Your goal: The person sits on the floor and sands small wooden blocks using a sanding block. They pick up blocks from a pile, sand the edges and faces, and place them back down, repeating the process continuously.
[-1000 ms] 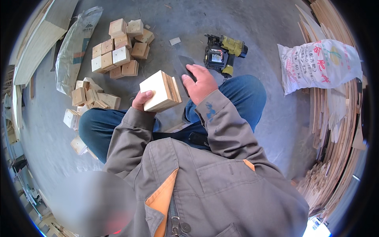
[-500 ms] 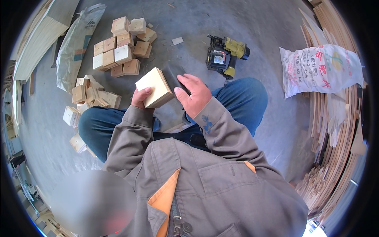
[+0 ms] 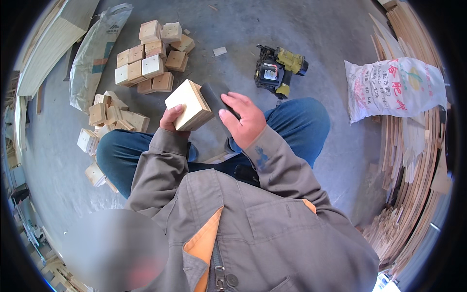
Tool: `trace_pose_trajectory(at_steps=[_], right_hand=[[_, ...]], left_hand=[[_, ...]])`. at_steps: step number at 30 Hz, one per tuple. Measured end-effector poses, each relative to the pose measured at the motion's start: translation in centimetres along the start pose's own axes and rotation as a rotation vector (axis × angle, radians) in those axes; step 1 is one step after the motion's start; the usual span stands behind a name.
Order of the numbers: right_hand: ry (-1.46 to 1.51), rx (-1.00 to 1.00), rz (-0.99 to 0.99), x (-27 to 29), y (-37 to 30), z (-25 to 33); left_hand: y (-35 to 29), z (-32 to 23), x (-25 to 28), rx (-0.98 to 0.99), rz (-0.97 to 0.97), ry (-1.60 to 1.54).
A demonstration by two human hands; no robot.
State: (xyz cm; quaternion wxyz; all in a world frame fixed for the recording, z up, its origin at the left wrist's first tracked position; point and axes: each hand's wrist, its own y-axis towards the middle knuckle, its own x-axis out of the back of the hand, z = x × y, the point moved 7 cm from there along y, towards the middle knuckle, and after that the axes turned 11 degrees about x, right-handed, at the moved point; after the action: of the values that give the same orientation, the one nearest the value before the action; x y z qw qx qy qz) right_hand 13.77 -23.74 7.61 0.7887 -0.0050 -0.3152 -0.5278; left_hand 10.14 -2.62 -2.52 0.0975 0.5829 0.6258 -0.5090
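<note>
My left hand (image 3: 171, 118) grips a square, pale wooden block (image 3: 186, 104) from its left side, thumb on the upper face. The block is built of stacked layers and sits tilted above my lap. In my right hand (image 3: 247, 121) is a flat black sanding block (image 3: 212, 100), fingers over its outer side. Its flat side lies along the wooden block's right edge, touching or very close. The underside of the wooden block and most of my left fingers are hidden.
Stacked wooden blocks (image 3: 152, 66) stand ahead on the left, with looser wooden blocks (image 3: 113, 115) near my left knee. A yellow-and-black nail gun (image 3: 280, 68) lies ahead on the right. A white printed sack (image 3: 396, 90) rests on timber strips (image 3: 413, 170) at the right.
The sanding block in my right hand has shifted slightly along the wooden block's right edge. My left hand has tilted the wooden block a little, showing more of its layered side.
</note>
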Motion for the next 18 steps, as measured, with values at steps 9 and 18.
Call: trace_pose_trajectory(at_steps=[9, 18], right_hand=[[0.069, -0.042, 0.044, 0.4, -0.9, 0.1], [-0.002, -0.072, -0.051, 0.8, 0.3, -3.0]], left_hand=[[-0.4, -0.2, -0.4, -0.010, -0.054, -0.073], [0.8, 0.5, -0.3, -0.018, 0.013, 0.095]])
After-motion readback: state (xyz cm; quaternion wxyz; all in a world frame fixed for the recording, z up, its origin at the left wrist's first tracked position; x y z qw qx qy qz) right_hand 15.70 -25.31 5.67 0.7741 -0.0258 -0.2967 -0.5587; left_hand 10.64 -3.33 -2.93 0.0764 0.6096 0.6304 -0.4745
